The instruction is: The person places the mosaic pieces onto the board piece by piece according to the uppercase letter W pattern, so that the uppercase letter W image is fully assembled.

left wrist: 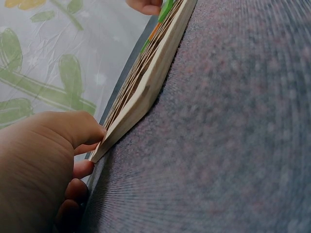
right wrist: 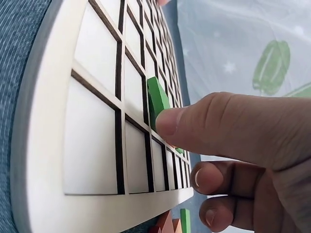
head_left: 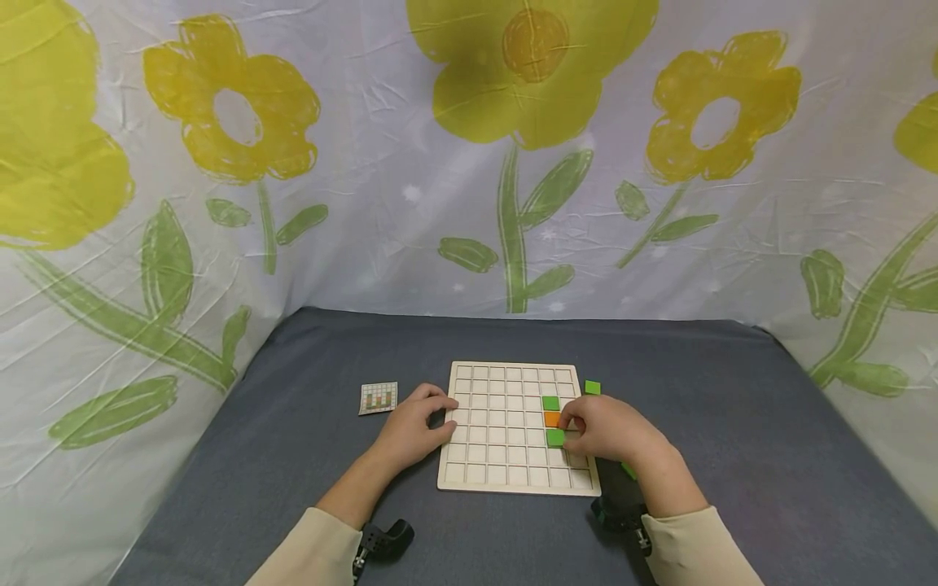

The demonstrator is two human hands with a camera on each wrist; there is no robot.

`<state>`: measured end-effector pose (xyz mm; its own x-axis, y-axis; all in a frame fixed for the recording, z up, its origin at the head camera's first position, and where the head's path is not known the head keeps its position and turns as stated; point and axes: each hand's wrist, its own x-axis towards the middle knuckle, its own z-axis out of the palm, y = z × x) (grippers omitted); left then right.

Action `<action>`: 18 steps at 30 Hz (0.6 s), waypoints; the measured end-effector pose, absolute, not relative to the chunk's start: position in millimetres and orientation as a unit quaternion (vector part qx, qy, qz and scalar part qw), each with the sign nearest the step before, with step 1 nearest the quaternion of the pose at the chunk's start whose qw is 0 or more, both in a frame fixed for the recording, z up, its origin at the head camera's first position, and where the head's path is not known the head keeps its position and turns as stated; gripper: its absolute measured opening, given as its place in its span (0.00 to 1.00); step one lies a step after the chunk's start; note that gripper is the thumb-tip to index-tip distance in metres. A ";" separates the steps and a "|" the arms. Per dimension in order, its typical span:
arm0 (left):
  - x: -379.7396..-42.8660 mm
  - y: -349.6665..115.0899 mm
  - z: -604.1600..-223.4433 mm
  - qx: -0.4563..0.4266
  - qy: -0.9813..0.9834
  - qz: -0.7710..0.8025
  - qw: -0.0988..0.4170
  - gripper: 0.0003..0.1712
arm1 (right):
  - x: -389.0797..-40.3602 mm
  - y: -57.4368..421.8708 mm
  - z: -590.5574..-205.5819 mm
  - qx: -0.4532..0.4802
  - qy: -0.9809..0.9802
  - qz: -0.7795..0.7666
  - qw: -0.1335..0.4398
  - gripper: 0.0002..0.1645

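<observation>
Left hand (head_left: 412, 425) grips the left edge of a pale wooden gridded board (head_left: 487, 436); right hand (head_left: 617, 427) pinches a tilted green square tile (head_left: 554, 439) near the board's right edge, beside one orange square tile (head_left: 551, 419) lying on the board.

The place looked like a small curtained booth set up for recording; whether it stood in a home, a lab or a studio could not be told. Creased, faintly shiny white fabric (head_left: 381, 203), printed with big yellow flowers (head_left: 469, 106) and green stems (head_left: 511, 236), hung at the back and both sides. It closed round a table under dark grey-blue cloth (head_left: 242, 488), and black devices (head_left: 392, 540) sat at the person's wrists.
</observation>
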<state>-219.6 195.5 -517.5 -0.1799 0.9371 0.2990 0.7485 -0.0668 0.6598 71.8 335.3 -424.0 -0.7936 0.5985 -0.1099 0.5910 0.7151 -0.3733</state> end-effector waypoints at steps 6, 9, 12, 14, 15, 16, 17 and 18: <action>-219.8 195.0 -516.7 0.628 0.672 0.371 0.128 0.16 | 71.8 335.4 -424.8 -0.327 -0.926 0.186 0.013 0.08; -220.1 195.1 -516.3 0.628 0.672 0.370 0.130 0.16 | 71.5 335.4 -424.7 -0.322 -0.929 0.180 0.017 0.08; -220.3 195.1 -516.1 0.628 0.672 0.371 0.132 0.16 | 70.7 335.7 -425.4 -0.317 -0.931 0.179 0.019 0.07; -220.1 194.8 -515.8 0.628 0.672 0.370 0.132 0.16 | 70.3 335.9 -425.8 -0.315 -0.932 0.179 0.020 0.06; -219.8 194.6 -515.6 0.628 0.672 0.369 0.131 0.16 | 70.3 335.9 -425.8 -0.315 -0.932 0.180 0.020 0.06; -219.4 194.3 -515.4 0.629 0.672 0.368 0.132 0.16 | 70.7 335.8 -425.8 -0.317 -0.931 0.180 0.019 0.06; -218.6 194.1 -515.4 0.632 0.670 0.368 0.131 0.16 | 71.3 335.3 -425.1 -0.319 -0.931 0.178 0.017 0.06; -217.8 194.0 -515.2 0.633 0.669 0.367 0.131 0.16 | 72.4 334.7 -424.5 -0.322 -0.930 0.177 0.017 0.06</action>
<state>-217.8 194.0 -515.2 -0.1631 0.9432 0.2895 0.7510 -0.0716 0.6564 72.4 334.7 -424.5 -0.7925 0.6043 -0.0824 0.5923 0.7303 -0.3404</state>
